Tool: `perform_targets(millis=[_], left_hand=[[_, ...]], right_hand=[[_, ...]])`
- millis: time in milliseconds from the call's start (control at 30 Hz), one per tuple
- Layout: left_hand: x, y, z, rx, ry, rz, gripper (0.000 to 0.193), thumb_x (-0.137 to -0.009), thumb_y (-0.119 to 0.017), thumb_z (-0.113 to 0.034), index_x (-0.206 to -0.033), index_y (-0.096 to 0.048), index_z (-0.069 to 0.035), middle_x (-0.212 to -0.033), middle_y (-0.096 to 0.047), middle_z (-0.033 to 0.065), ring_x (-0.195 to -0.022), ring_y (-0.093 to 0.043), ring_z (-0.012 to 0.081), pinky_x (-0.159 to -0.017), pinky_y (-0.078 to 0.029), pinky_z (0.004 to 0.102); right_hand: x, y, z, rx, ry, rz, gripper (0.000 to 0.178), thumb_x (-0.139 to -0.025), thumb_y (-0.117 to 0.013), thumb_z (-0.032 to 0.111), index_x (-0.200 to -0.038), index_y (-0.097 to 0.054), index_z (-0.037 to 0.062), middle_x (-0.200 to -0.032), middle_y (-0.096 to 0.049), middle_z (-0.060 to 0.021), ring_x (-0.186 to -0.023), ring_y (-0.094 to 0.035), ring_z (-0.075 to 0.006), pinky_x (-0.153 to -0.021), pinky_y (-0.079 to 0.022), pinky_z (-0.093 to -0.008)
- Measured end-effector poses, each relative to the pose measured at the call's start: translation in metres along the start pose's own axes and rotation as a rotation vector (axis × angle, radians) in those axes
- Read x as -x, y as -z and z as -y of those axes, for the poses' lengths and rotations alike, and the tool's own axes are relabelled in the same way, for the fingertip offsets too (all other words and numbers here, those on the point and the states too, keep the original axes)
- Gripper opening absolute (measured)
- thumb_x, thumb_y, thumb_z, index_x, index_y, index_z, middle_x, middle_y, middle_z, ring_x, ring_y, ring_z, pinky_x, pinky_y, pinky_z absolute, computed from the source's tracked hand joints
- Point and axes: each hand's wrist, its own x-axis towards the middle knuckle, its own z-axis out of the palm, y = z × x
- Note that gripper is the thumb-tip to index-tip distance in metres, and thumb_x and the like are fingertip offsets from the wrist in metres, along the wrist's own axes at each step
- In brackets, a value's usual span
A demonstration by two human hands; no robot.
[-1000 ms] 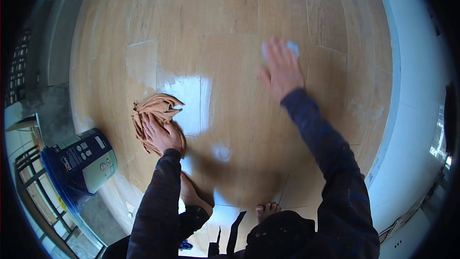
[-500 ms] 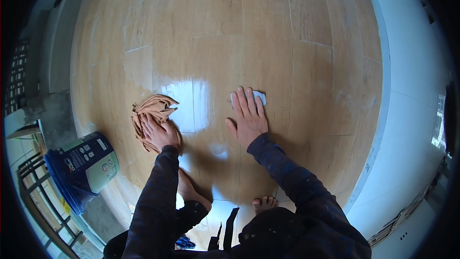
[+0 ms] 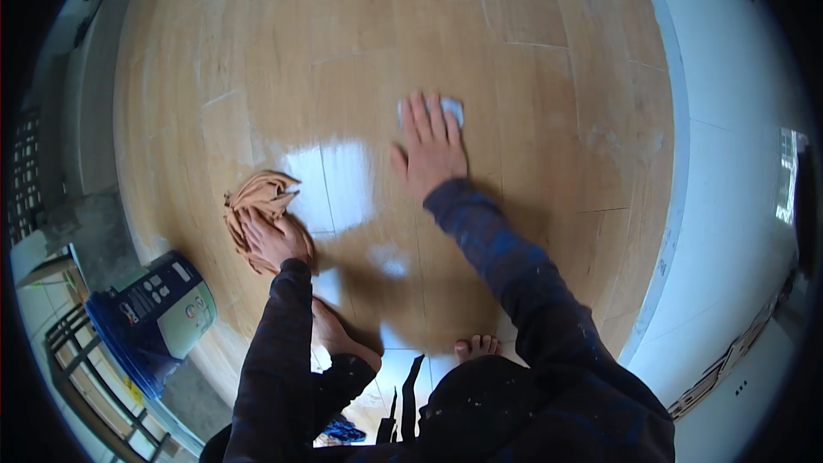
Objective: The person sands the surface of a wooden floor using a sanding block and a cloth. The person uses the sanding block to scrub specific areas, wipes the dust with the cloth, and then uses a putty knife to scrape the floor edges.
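My left hand (image 3: 273, 240) rests on a crumpled tan cloth (image 3: 261, 190) on the left part of the wood-patterned floor (image 3: 360, 111). Its fingers lie spread over the folds. Farther forward and to the right, my right hand (image 3: 433, 147) is laid flat with its fingers stretched out. Beneath its fingertips is a small whitish pad (image 3: 454, 110), mostly covered by the hand and pressed to the floor. Whether it is a sponge or a folded cloth I cannot tell.
A dark blue bucket (image 3: 163, 309) with a pale green label lies tilted at the left. White wall (image 3: 720, 171) runs along the right side. My bare feet (image 3: 330, 330) are near the lower edge. Chalky smears (image 3: 630, 141) mark the floor at right.
My right hand has slid forward and slightly left across the floor, with the whitish pad moving under it. My left hand stays on the tan cloth. The view has shifted slightly.
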Motion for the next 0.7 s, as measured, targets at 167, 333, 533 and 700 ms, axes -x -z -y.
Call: perform_targets(millis=[167, 333, 533, 700], left_hand=[[-0.011, -0.001, 0.002, -0.005, 0.033, -0.091, 0.072, -0.099, -0.048, -0.034, -0.164, -0.040, -0.004, -0.172, -0.036, 0.0216, -0.160, -0.030, 0.0396, -0.130, -0.020, 0.0546], [-0.001, -0.016, -0.003, -0.096, 0.032, 0.008, 0.072, -0.101, -0.046, -0.034, -0.167, -0.036, -0.006, -0.174, -0.032, 0.0216, -0.163, -0.027, 0.0369, -0.130, -0.020, 0.0532], [-0.008, -0.001, 0.002, -0.047, -0.044, -0.046, 0.076, -0.100, -0.048, -0.036, -0.166, -0.034, -0.002, -0.174, -0.031, 0.0222, -0.164, -0.021, 0.0386, -0.132, -0.016, 0.0527], [0.037, -0.001, -0.019, -0.081, -0.320, 0.168, 0.079, -0.097, -0.051, -0.041, -0.158, -0.040, 0.009, -0.171, -0.033, 0.0292, -0.165, -0.016, 0.0445, -0.133, -0.010, 0.0564]], right_hand=[[0.094, 0.034, -0.036, -0.202, 0.223, 0.209, 0.074, -0.103, -0.057, 0.045, -0.162, -0.043, 0.0024, -0.172, -0.038, -0.0183, -0.159, -0.033, -0.0361, -0.130, -0.022, -0.0504], [-0.006, 0.038, -0.107, 0.140, -0.061, -0.029, 0.077, -0.104, -0.056, 0.047, -0.165, -0.039, 0.0044, -0.175, -0.034, -0.0163, -0.161, -0.029, -0.0350, -0.130, -0.022, -0.0512], [0.115, 0.046, -0.092, -0.116, 0.200, 0.174, 0.075, -0.104, -0.055, 0.045, -0.164, -0.040, 0.0041, -0.174, -0.034, -0.0167, -0.161, -0.029, -0.0363, -0.131, -0.019, -0.0507], [0.031, 0.051, -0.124, 0.067, -0.161, -0.012, 0.074, -0.103, -0.055, 0.046, -0.163, -0.043, 0.0040, -0.174, -0.036, -0.0165, -0.161, -0.029, -0.0368, -0.130, -0.020, -0.0505]])
